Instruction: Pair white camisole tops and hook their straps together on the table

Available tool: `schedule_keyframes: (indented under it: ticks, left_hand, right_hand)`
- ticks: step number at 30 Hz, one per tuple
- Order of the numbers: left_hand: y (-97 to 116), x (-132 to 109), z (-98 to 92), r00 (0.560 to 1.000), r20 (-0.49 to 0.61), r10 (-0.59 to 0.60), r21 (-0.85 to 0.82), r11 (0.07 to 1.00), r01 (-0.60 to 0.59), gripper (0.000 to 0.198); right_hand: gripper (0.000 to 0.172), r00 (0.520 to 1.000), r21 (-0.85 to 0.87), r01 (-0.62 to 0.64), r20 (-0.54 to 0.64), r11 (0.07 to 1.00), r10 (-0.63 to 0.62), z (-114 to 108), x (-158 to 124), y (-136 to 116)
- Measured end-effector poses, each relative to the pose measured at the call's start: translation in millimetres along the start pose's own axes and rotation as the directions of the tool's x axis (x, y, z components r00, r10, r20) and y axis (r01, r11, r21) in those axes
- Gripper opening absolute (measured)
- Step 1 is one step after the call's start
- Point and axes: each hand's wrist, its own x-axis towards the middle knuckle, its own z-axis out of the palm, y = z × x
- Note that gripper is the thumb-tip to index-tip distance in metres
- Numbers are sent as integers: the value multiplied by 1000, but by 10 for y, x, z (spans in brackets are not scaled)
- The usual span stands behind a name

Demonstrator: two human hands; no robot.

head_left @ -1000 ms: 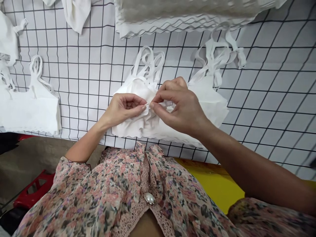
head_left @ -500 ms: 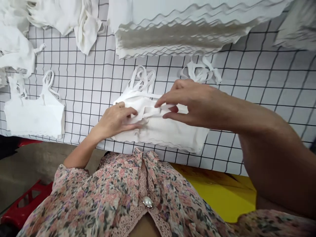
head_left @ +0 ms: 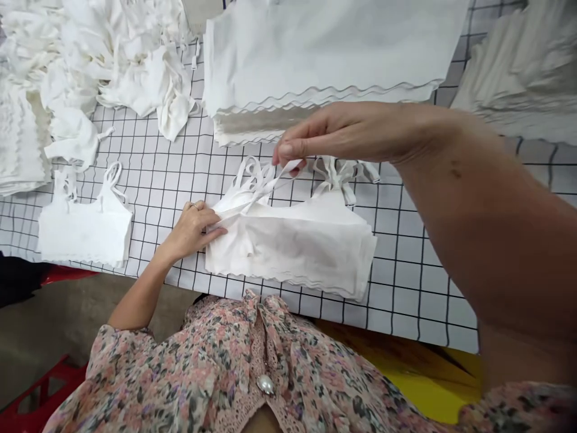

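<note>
The right hand (head_left: 342,129) holds a white strap (head_left: 282,174) up off a scallop-hemmed white bra top (head_left: 288,255), pinched firmly between thumb and fingers (head_left: 288,150). The left hand (head_left: 192,231), loosely curled and gripping nothing, presses the top's upper edge. The top lies flat on a black-gridded white worktop (head_left: 406,300), with another top (head_left: 85,231) beside it and a stack of white cloth (head_left: 324,54) beyond.

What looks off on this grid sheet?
The crumpled heap of white garments at upper left stands out: the other pieces lie flat or in squared piles, like the scallop-edged stack. No tears or spills are visible at this resolution.
</note>
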Motion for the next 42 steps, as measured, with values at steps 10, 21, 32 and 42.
schedule_keyframes:
  ticks: [10,21,32,42]
  left_hand:
    - [-42,-20,-81,999,5,-41,-217,975,41,27]
    - [-6,-21,-24,998,22,-64,-132,989,66,20]
    - [-234,167,-266,987,-155,-37,69,996,48,29]
    - [-499,884,-648,992,55,110,-73,992,-106,18]
  right_hand:
    - [42,965,-62,180,204,982,-164,58,304,61]
    - [42,871,-435,84,-405,897,-278,970,-291,243]
    - [82,955,-628,137,-121,766,-270,1921,-1079,623]
    - [67,942,-655,131,-151,744,-298,1925,-1017,620]
